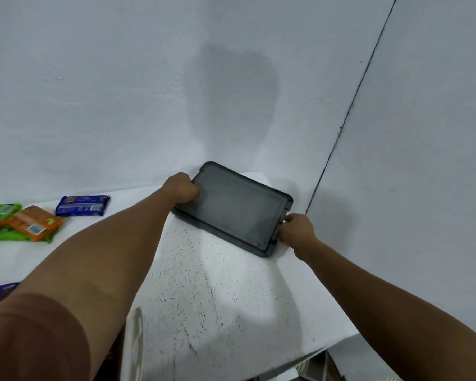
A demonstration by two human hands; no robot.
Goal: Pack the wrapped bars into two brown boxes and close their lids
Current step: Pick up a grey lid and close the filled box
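Note:
A dark, flat box (239,210) with its lid shut lies at the far right of the white table (220,292), close to the wall. My left hand (182,190) grips its left end, thumb on the lid. My right hand (294,229) pinches the latch at its right end. Wrapped bars lie at the far left: a blue one (83,206), an orange one (35,225) and green ones (3,211) in a loose heap. Another blue wrapper (0,288) peeks out behind my left arm.
White walls (121,92) rise right behind the table, with a dark corner seam (349,111) on the right. The table's near right edge (338,345) drops off to the floor. A clear plastic strip (135,339) shows beside my left arm.

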